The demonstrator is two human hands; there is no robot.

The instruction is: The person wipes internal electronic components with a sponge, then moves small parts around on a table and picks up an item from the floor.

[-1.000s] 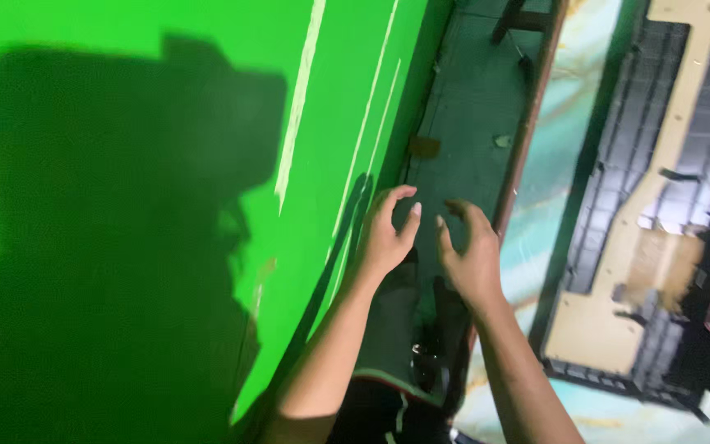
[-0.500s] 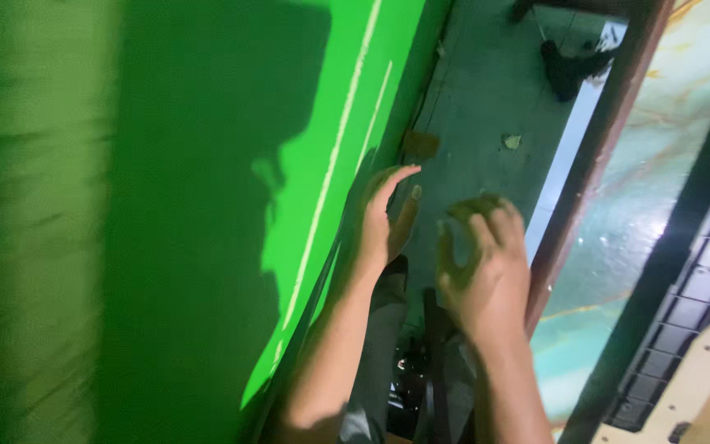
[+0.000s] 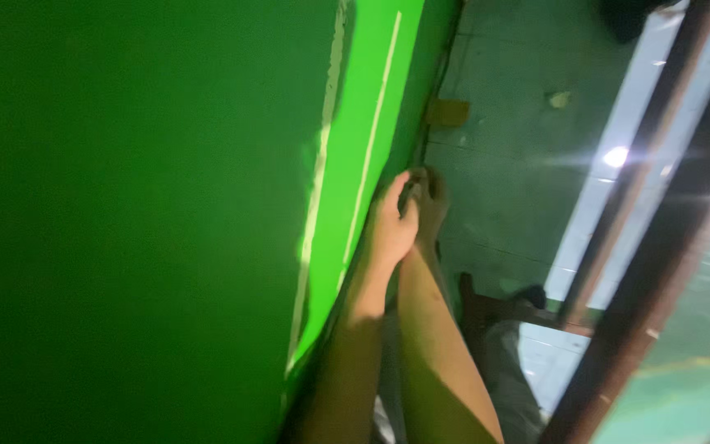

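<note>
both hands have come together at the far edge of the green board (image 3: 166,222), where a second ago they were apart with the fingers spread over the grey floor (image 3: 519,164). now the left hand (image 3: 389,226) lies against the board's edge, fingers curled narrow around it, and the right hand (image 3: 431,205) is tucked just behind, touching the left; its fingers look bent in too, but the blur keeps me from telling whether they pinch anything. the view has also swung closer, so the board fills most of the frame, with two pale stripes (image 3: 371,140) running along its bright strip. judging by this, the hands have gone from hovering to gripping the board's edge. a small brown block (image 3: 447,112) sits on the floor just past the fingertips, and a dark metal bar (image 3: 659,230) runs along the right side.
</note>
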